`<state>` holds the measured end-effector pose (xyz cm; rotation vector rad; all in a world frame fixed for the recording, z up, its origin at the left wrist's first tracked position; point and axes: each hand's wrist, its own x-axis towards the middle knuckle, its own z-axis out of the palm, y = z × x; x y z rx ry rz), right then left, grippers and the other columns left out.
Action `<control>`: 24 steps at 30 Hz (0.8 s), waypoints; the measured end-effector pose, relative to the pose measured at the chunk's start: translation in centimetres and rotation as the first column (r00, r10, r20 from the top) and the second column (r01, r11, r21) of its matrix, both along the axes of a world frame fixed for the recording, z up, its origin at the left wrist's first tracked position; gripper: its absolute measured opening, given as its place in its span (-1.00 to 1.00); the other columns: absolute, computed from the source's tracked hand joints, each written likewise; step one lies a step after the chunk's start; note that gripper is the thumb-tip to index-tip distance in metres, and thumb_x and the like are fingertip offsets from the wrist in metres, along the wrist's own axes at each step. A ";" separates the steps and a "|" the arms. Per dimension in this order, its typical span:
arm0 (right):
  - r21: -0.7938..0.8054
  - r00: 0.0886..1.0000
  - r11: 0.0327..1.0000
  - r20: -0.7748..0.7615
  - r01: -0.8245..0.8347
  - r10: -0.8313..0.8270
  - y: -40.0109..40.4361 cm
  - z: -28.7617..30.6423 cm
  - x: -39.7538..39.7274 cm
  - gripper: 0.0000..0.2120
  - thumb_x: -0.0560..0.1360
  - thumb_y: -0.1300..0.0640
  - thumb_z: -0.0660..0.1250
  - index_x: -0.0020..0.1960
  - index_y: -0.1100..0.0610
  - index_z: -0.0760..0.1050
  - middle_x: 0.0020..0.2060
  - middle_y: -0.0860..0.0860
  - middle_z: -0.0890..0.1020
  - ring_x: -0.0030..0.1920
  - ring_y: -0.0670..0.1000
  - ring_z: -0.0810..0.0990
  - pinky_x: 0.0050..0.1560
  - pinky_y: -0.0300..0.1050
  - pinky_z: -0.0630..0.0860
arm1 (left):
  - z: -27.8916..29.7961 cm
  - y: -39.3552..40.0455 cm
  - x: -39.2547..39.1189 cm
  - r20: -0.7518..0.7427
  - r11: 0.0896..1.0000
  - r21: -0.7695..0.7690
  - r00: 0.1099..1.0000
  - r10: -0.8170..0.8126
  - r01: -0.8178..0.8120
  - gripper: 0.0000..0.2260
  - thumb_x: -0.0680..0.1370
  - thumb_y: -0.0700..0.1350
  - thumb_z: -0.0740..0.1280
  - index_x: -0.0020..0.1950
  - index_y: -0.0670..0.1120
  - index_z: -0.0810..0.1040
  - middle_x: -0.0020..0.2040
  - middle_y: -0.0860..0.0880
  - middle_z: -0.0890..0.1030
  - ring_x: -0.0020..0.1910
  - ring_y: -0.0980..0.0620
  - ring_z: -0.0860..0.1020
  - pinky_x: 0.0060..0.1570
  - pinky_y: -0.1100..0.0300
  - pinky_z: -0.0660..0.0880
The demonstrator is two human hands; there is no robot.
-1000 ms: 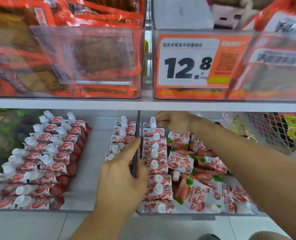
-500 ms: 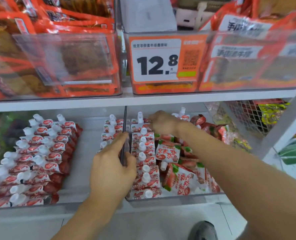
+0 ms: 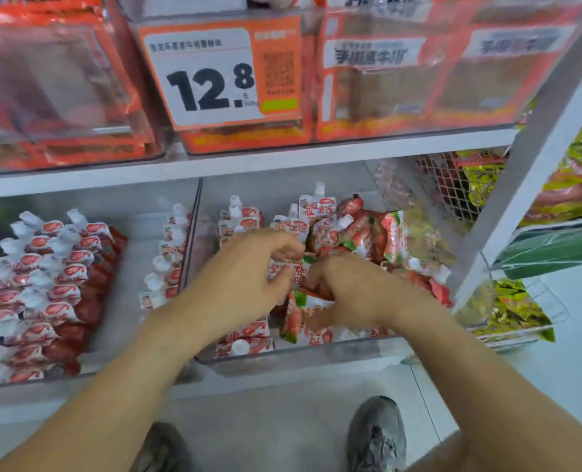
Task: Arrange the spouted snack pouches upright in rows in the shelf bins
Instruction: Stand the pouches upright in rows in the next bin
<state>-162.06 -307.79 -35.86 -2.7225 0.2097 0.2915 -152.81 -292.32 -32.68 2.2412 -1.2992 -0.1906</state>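
Two clear shelf bins hold red-and-white spouted pouches with white caps. In the left bin (image 3: pixel 88 373), pouches stand in neat rows (image 3: pixel 41 284), with a short row (image 3: pixel 167 264) along its right wall. The right bin (image 3: pixel 303 350) has one upright row (image 3: pixel 238 219) on its left side and a loose heap of pouches (image 3: pixel 367 240) on its right. Both hands meet over the middle of the right bin. My left hand (image 3: pixel 245 277) pinches a pouch (image 3: pixel 294 270) with curled fingers. My right hand (image 3: pixel 347 294) grips the same pouches from the right.
A price card reading 12.8 (image 3: pixel 211 76) fronts the upper shelf, whose clear bins hold orange packets. The white shelf edge (image 3: pixel 248 158) runs just above the bins. A white upright post (image 3: pixel 527 158) stands at right, with green packets (image 3: pixel 507 311) beyond. My shoes (image 3: pixel 374 434) are on the floor below.
My left hand left the divider between the bins and moved right into the right bin. My right hand pulled back from the rear toward the middle, meeting the left. The view shifted right and down.
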 end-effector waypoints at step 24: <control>-0.118 0.959 0.954 -0.042 0.274 -0.281 -0.4 -0.3 -1.3 -0.33 0.28 -0.13 0.59 0.26 0.13 0.45 0.24 0.13 0.39 0.08 0.13 0.55 0.10 -0.06 0.48 | -2.5 0.5 -0.1 -0.201 0.943 -0.145 0.942 0.270 -0.301 -0.76 0.50 -0.07 0.40 0.04 0.08 0.37 -0.13 0.24 0.59 -0.13 0.37 0.57 -0.11 0.40 0.52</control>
